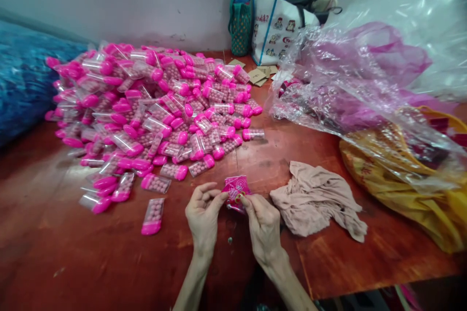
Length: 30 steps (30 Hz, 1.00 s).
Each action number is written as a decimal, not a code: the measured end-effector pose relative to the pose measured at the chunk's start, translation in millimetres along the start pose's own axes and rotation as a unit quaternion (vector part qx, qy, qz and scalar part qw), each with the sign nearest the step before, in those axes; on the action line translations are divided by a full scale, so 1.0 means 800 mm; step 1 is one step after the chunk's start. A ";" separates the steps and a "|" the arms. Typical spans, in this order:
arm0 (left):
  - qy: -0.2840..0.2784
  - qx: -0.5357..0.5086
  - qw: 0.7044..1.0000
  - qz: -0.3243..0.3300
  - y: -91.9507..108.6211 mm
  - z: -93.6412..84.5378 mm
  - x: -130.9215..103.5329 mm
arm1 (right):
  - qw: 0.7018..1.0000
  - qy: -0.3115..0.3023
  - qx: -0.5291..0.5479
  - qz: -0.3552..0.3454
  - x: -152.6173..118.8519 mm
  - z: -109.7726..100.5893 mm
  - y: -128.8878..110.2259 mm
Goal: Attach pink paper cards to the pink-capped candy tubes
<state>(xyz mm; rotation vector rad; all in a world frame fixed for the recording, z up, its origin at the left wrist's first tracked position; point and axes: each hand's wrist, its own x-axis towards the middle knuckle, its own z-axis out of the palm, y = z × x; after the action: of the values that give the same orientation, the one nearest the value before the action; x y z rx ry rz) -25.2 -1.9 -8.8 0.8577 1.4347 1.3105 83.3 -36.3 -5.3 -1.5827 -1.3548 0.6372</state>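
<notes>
While left grip and right grip pinch it, the pink packet lies between them.
It sits toward the front edge of the tabletop, neither grip clearly nearer; long axis unclear.

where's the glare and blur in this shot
Head view: glare streaks the clear plastic sheeting, upper right; head view: the blue bundle at far left looks smeared and soft; head view: the pink packet between the left hand and right hand is clearer, fine details hard to read.
</notes>
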 end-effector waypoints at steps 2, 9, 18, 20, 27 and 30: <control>-0.022 0.002 1.000 0.008 0.004 -0.001 0.002 | 1.000 0.000 0.001 0.000 0.002 -0.004 0.002; -0.247 -0.003 0.968 -0.045 0.015 -0.012 0.016 | 0.997 -0.072 -0.015 -0.027 0.008 -0.014 0.009; -0.065 -0.191 0.966 -0.162 0.001 -0.004 0.011 | 0.992 -0.122 -0.033 -0.028 -0.002 -0.004 0.001; -0.025 -0.216 0.960 -0.176 -0.001 -0.007 0.015 | 0.986 -0.160 -0.046 -0.032 0.005 -0.008 -0.005; 0.052 -0.244 0.953 -0.172 0.008 -0.023 0.031 | 0.964 -0.039 -0.254 -0.068 0.134 -0.014 0.004; 0.049 -0.256 0.947 -0.187 0.010 -0.022 0.029 | 0.957 -0.010 -0.284 -0.065 0.184 -0.002 0.028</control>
<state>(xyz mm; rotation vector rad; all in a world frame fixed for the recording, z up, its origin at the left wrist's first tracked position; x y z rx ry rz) -49.5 16.5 -6.7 0.1662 1.1722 1.3497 133.2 104.2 1.8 -1.9087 -1.7439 0.1837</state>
